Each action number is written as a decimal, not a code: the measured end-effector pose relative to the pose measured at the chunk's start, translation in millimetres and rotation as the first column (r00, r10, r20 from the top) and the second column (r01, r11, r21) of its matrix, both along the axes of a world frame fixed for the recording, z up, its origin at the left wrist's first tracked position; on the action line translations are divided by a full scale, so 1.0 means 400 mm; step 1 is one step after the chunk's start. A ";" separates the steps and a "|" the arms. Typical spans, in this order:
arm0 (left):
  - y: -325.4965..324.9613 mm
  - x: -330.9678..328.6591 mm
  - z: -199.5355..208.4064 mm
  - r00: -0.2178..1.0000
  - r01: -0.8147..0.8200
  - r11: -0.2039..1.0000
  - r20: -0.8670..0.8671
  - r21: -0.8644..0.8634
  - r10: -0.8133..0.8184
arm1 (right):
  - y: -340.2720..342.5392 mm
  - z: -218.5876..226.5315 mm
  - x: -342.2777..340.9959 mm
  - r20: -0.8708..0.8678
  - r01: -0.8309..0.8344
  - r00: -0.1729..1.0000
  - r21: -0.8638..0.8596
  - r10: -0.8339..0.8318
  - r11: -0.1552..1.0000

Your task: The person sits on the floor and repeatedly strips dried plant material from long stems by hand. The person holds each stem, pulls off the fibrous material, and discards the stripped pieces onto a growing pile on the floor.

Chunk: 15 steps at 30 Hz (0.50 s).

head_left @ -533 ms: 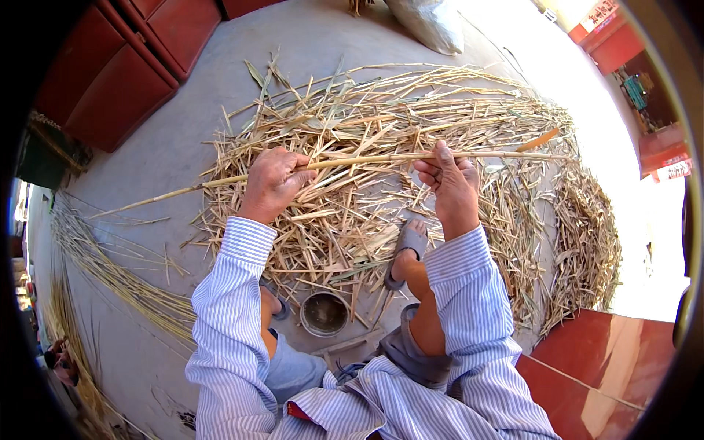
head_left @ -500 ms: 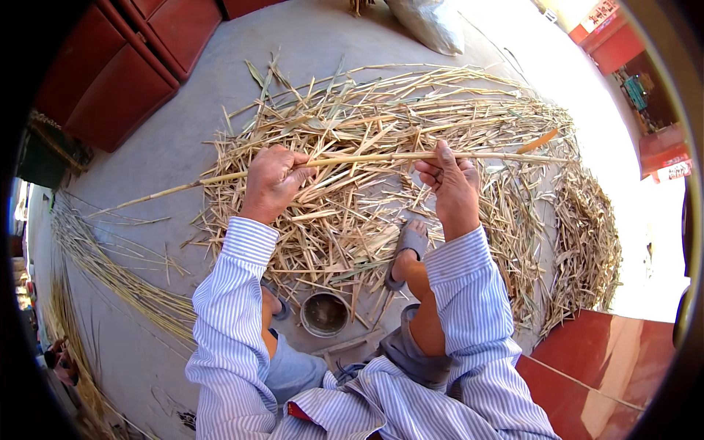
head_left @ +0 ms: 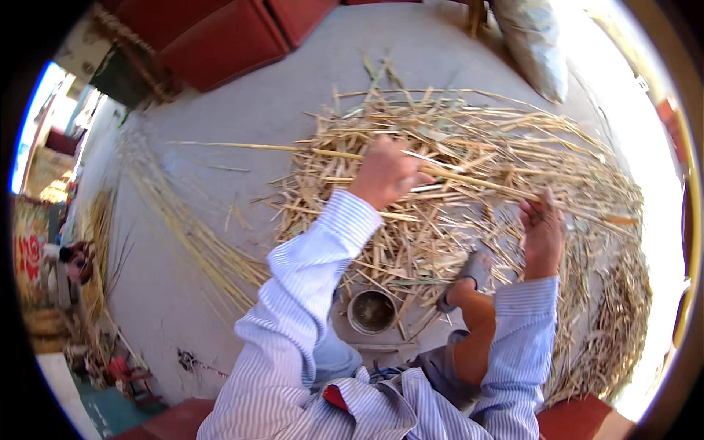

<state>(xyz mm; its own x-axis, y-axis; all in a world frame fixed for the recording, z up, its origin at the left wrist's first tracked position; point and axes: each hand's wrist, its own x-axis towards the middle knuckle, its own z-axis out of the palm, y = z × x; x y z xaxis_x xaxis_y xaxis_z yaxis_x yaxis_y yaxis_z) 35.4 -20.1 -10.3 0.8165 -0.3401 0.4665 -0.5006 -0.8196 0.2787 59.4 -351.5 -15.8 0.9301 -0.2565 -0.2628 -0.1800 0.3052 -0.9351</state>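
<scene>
A long, thin, yellowish cane stalk (head_left: 477, 178) stretches across in front of me, slanting down toward the right. My left hand (head_left: 385, 172) is closed around its middle. Farther right, my right hand (head_left: 543, 229) pinches the same stalk between thumb and fingers. The stalk's thin left end sticks out past the pile over the grey floor. Below both hands spreads a wide heap of dry stalks and leaf husks (head_left: 396, 242), straw-coloured with some green bits. A small round bowl (head_left: 371, 312) with a dark inside stands between my feet.
Long loose stalks (head_left: 194, 224) lie on the floor at left. A red sofa (head_left: 227, 44) stands at the far left and a pale sack (head_left: 532, 48) at the far right. Leaf litter (head_left: 612, 323) is heaped on the right. Another person (head_left: 77, 264) is at the left edge.
The whole view has swung left, so the scene sits farther right. My left hand has moved right, and my right hand has come lower, tilting the stalk down on that side.
</scene>
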 end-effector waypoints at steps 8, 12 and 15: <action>0.123 -0.056 0.064 0.977 -0.201 0.977 -0.061 0.071 0.205 | -0.034 -0.019 0.029 -0.032 -0.100 0.994 0.204 0.109 0.974; 0.120 -0.046 -0.040 0.916 -0.208 0.906 -0.252 0.368 0.312 | 0.104 0.008 -0.032 -0.033 -0.246 0.967 0.159 0.254 0.956; -0.007 -0.038 -0.016 0.995 -0.099 0.963 0.014 0.250 0.099 | 0.196 0.029 -0.047 0.009 -0.253 0.966 0.215 0.257 0.943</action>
<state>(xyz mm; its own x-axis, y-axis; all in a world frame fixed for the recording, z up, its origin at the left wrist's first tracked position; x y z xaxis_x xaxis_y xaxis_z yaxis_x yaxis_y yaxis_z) 20.2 -22.7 -16.5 0.8513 -0.3635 0.3784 -0.4137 -0.9086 0.0579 40.4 -273.1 -4.4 0.9514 0.0521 -0.3034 -0.2948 0.4379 -0.8493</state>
